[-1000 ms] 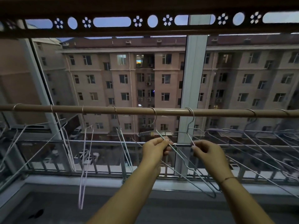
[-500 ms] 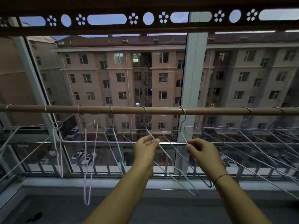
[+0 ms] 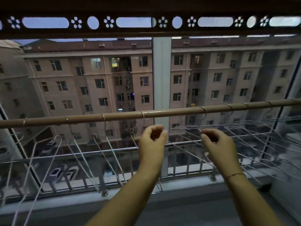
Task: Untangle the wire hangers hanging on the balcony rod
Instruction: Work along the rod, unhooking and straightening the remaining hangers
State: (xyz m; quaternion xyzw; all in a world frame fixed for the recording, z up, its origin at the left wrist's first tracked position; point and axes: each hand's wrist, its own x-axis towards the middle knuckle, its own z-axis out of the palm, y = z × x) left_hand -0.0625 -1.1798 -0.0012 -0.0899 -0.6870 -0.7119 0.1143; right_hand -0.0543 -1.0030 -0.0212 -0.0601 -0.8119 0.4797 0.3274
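Observation:
A beige balcony rod [image 3: 162,113] runs across the window and carries several white wire hangers. The hangers on the left [image 3: 104,154] hang down separately. Those on the right [image 3: 244,132] lie nearly flat and cross one another in a tangle. My left hand [image 3: 152,142] is just under the rod with its fingers loosely curled, and I see no wire in it. My right hand [image 3: 217,145] is at the left edge of the tangle. Its fingertips pinch a wire hanger [image 3: 185,128] that reaches toward my left hand. Motion blur softens both hands.
A white window post [image 3: 161,75] stands behind the rod, between my hands. A metal railing [image 3: 81,156] runs along the window beyond the hangers. Above is a dark beam with flower cut-outs [image 3: 146,23]. A grey sill [image 3: 179,207] lies below my arms.
The view has swung to the right and the rod now slopes upward to the right. Both hands rose closer to the rod. My left hand let go of the hanger it pinched.

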